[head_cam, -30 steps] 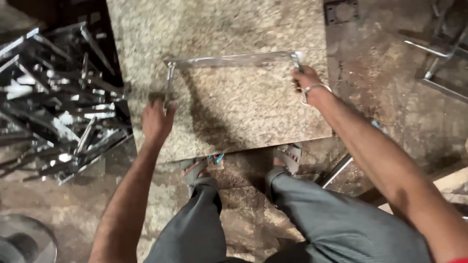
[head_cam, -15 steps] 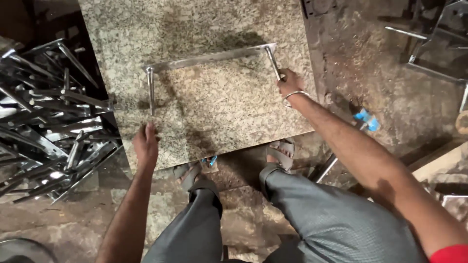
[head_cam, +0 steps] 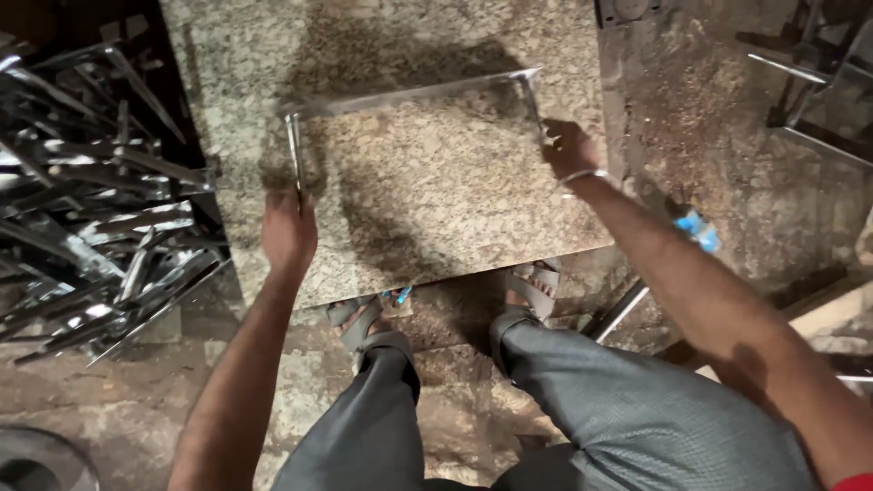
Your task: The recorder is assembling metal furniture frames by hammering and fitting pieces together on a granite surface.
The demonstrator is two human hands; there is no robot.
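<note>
Nearest the camera, two legs in grey trousers (head_cam: pixel 591 418) end in sandalled feet (head_cam: pixel 532 291) planted on the rough floor (head_cam: pixel 109 391) at the near edge of a speckled granite tabletop (head_cam: pixel 427 191). On that slab lies a thin U-shaped steel frame (head_cam: pixel 409 94), its long bar across the far side and a short leg running back toward each hand. Compared with a second ago the frame sits closer to the near edge and more squarely in front of the person, and both arms have drawn in with it, so the piece now lies within easy reach. The left hand (head_cam: pixel 288 232) has its grip clenched on the end of the left leg; the right hand (head_cam: pixel 568 150) has its grip closed round the right leg near its end. Farther left, off the slab, a heap of bright steel bars (head_cam: pixel 100 209) is piled on the floor
</note>
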